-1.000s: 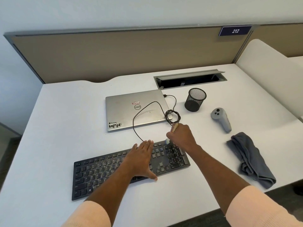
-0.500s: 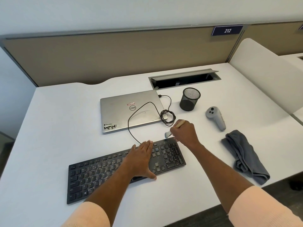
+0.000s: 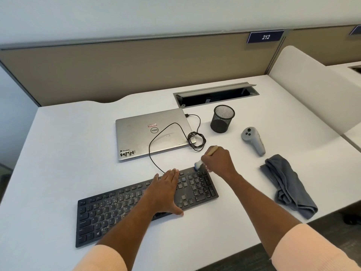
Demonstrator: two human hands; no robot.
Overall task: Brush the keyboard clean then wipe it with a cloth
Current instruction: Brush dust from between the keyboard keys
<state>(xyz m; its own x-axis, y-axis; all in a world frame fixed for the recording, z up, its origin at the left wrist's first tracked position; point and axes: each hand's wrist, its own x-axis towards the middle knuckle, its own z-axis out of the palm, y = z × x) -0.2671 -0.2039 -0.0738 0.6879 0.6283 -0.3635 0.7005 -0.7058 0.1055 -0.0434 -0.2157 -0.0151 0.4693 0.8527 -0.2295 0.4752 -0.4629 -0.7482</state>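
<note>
Right grip [image 3: 218, 161] clasps brush [image 3: 198, 164] at keyboard's [image 3: 109, 218] far edge; left grip [image 3: 166, 190] lies flat on keys.

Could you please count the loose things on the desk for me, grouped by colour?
Black: 3 (keyboard, cable, pen cup)
Grey or silver: 3 (laptop, controller, cloth)
Wood and white: 1 (brush)
Total: 7
</note>
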